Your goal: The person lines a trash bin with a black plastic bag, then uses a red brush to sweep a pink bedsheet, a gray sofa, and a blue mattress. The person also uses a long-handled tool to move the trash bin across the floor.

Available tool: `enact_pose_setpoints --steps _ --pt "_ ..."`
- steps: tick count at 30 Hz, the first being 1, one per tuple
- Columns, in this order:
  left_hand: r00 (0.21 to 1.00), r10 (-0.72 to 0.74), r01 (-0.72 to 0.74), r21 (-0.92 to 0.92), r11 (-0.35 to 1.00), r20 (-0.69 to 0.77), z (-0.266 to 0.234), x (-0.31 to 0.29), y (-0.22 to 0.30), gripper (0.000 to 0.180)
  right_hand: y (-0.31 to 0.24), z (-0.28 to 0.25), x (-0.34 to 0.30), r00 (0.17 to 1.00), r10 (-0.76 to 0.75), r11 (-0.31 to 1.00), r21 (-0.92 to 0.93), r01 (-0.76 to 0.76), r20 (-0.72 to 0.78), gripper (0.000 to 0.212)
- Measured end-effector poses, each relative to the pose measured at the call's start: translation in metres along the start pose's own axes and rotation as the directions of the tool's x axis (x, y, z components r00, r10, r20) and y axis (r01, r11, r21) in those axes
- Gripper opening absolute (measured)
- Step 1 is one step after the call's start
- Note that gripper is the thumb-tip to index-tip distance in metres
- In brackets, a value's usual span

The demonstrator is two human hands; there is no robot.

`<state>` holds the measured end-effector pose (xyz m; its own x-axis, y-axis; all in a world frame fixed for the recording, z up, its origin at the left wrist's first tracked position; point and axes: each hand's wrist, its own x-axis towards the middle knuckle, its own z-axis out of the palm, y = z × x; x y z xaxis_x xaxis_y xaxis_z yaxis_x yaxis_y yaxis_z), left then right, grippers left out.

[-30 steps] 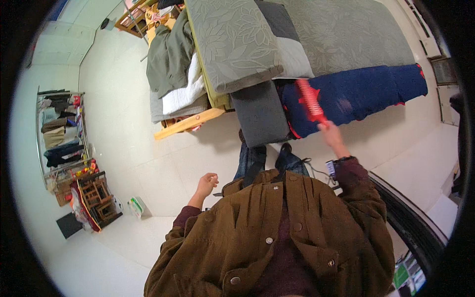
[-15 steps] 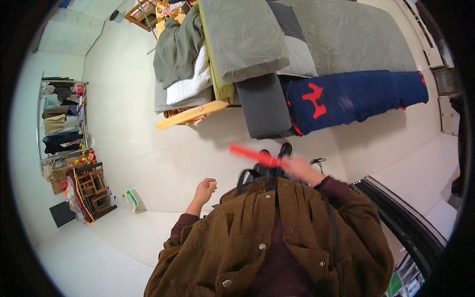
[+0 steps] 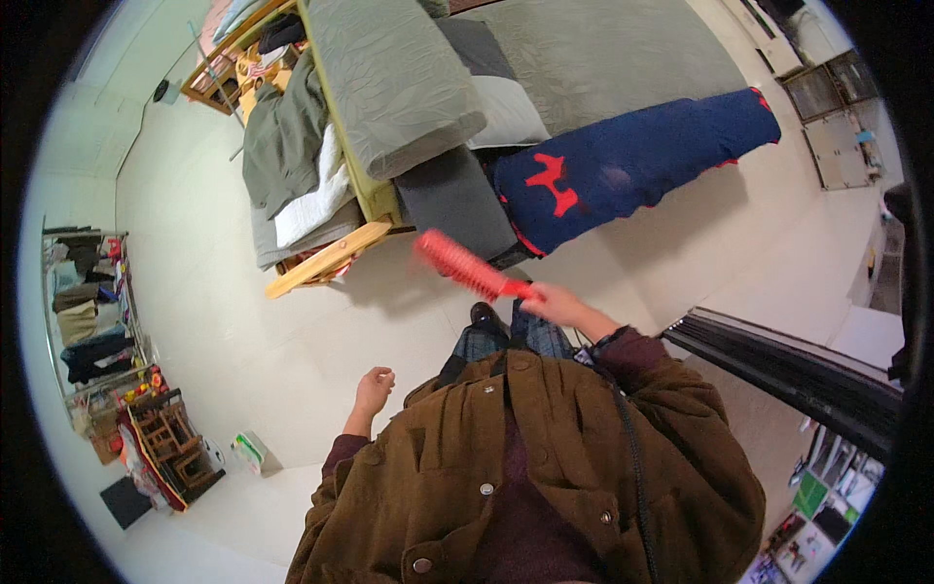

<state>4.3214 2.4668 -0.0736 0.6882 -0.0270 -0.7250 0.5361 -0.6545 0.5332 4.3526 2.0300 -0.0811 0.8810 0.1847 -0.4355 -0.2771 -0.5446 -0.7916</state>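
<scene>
A red brush [image 3: 462, 268] with a bristled head is held by its handle in my right hand [image 3: 559, 304], whose fingers are wrapped round it. Slightly blurred, the brush points up and left, in front of a dark grey cushion [image 3: 455, 200] at the sofa's near side. My left hand [image 3: 374, 389] hangs at my left side over the pale floor, holding nothing, with its fingers loosely bent and apart. Beyond the brush, a navy blanket with a red figure [image 3: 632, 165] covers the sofa's front edge.
A wooden armrest [image 3: 326, 261] juts out at the sofa's left end, beside a pile of clothes [image 3: 282, 146]. At the far left stand a clothes rack [image 3: 92, 311] and a stacked wooden frame [image 3: 170, 448]. To my right is a black-edged door frame [image 3: 788, 365].
The view has turned and moved, so the sofa sits further left and more tilted. My right hand has carried the brush up toward the dark grey cushion. The left hand still hangs beside me.
</scene>
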Motion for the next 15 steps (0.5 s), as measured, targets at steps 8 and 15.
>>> enact_pose_setpoints --steps 8,15 --pt "0.998 -0.018 0.017 -0.018 1.000 -0.057 0.022 0.006 0.030 0.026 0.121 -0.150 -0.014 0.837 0.338 0.941 0.133 -0.312 -0.430 0.030" --pt "0.975 -0.191 0.194 0.009 0.981 -0.116 0.096 -0.019 0.107 0.023 0.276 -0.314 0.050 0.618 0.179 0.957 -0.011 -0.291 -0.765 0.033"
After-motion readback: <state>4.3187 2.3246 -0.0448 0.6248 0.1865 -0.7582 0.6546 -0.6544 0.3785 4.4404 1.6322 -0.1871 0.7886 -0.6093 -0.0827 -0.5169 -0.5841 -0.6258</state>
